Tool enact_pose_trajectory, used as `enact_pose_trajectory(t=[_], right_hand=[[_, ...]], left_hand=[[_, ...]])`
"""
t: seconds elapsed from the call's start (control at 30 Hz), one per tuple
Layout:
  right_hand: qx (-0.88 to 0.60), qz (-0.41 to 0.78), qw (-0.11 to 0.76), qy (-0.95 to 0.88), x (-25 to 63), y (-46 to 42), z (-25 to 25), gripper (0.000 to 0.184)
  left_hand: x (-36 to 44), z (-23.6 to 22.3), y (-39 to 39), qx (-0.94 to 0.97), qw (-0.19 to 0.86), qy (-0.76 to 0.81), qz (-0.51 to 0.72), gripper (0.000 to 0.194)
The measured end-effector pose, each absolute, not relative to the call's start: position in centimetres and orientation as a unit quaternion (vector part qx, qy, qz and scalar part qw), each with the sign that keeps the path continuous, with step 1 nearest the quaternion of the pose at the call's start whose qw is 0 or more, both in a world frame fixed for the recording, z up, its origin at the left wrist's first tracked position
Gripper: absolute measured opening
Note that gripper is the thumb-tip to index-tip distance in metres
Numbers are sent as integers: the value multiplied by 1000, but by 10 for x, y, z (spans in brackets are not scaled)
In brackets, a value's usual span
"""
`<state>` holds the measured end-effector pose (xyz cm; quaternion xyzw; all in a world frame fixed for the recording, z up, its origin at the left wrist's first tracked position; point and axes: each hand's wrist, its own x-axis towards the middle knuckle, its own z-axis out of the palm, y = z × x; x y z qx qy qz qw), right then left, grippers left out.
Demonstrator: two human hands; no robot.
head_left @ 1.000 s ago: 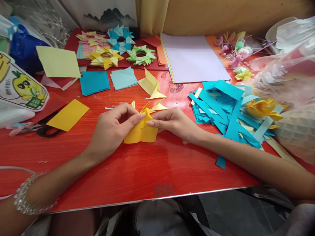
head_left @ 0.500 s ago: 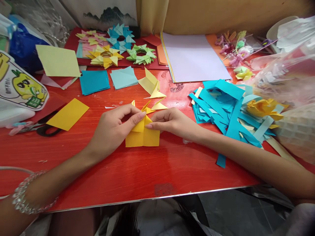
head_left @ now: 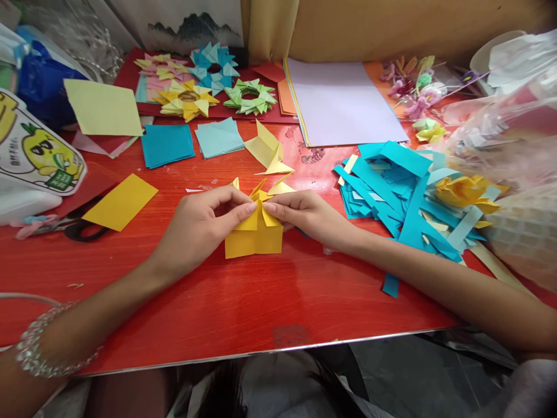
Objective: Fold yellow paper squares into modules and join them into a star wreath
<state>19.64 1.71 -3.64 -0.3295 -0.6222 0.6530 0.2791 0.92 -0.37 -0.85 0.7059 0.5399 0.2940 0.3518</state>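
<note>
Midway along the red bench (head_left: pixel 261 313), the person's L hand (head_left: pixel 202 226) & R hand (head_left: pixel 307 213) hold a folded yellow paper (head_left: pixel 255 242) betw. them, each grip narrow, thumb & fingers pinched on its upper part. Pale-yellow folded pcs (head_left: pixel 264 146) lie just beyond. To the right, pile of blue strips (head_left: pixel 404 194); R forearm (head_left: pixel 426 276) crosses in front, hiding some. To the left, yellow sheet (head_left: pixel 120 203) partly covers scissors (head_left: pixel 71 233). Farther back: dk-blue squares (head_left: pixel 167 146), lt-blue squares (head_left: pixel 219 138), paper rings (head_left: pixel 235 103), lilac sheet (head_left: pixel 343 103).

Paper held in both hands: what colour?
The paper is plain deep yellow, showing best in the head view, where its lower part hangs clear of the fingers.
</note>
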Motion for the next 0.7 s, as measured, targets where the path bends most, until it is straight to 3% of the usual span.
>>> enact_pose_trajectory(t=[0.7], right_hand=[[-387,596,265,-651,196,14,-30,38]], left_hand=[[13,-12,-7,710,345,544,284,22]])
